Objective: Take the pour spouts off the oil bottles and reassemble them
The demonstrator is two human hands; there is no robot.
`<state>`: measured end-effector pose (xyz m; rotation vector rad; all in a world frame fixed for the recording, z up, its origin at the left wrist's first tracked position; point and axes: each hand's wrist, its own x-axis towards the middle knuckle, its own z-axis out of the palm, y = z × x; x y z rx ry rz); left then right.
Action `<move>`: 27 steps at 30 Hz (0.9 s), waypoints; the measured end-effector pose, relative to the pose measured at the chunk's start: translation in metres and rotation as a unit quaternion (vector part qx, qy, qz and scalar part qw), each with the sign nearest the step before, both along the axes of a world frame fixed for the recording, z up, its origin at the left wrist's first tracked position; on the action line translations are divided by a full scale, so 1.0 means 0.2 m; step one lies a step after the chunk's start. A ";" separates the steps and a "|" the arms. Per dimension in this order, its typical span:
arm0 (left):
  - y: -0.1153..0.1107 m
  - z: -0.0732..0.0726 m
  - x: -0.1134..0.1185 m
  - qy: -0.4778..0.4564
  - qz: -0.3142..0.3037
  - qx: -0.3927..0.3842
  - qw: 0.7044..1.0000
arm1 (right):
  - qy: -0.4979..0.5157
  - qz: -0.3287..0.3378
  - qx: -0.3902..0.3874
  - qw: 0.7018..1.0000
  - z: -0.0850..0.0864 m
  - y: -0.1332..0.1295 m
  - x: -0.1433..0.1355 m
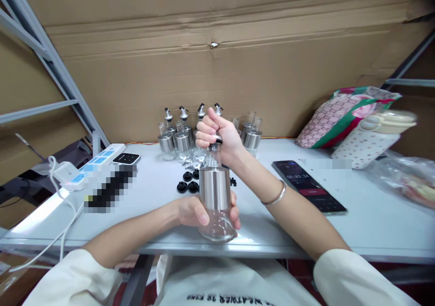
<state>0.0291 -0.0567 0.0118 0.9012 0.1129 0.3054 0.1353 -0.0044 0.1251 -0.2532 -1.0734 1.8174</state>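
Observation:
My left hand (pixel 193 213) is wrapped round the lower glass part of an oil bottle (pixel 215 188), which has a brushed steel sleeve and a clear neck. The bottle stands upright near the table's front edge. On top of its neck, my right hand (pixel 220 133) is closed in a fist round a pourer spout (pixel 216 139); only its black and silver collar shows below the fingers. Behind the bottle lie several black caps (pixel 182 187), several silver spout parts (pixel 195 160) and small black pieces (pixel 233 182), partly hidden by the bottle and my right hand.
Several more steel-sleeved bottles (pixel 182 140) stand at the back, some with spouts. On the right are a phone (pixel 309 186), a dotted tumbler (pixel 367 143), a patterned bag (pixel 340 115) and a plastic bag (pixel 404 179). A power strip (pixel 98 163) and cables lie left.

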 end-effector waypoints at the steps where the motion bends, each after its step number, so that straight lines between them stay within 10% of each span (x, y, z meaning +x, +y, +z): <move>1: 0.00 0.00 0.00 0.000 0.013 0.005 1.000 | 0.007 -0.009 0.000 1.000 -0.01 0.00 -0.01; 11: -0.07 -0.04 0.05 0.099 0.123 0.169 0.973 | -0.041 -0.208 0.058 0.976 -0.05 0.21 0.15; 14: -0.09 -0.03 0.05 0.102 0.100 0.185 0.972 | -0.197 -0.135 0.138 0.961 0.01 0.20 0.32; 18: -0.06 -0.05 0.04 0.094 0.106 0.171 0.975 | -0.412 0.013 0.276 0.868 0.11 0.09 0.49; 27: -0.05 -0.05 0.04 0.073 0.110 0.110 0.985 | -0.547 0.169 0.388 0.722 0.13 -0.01 0.37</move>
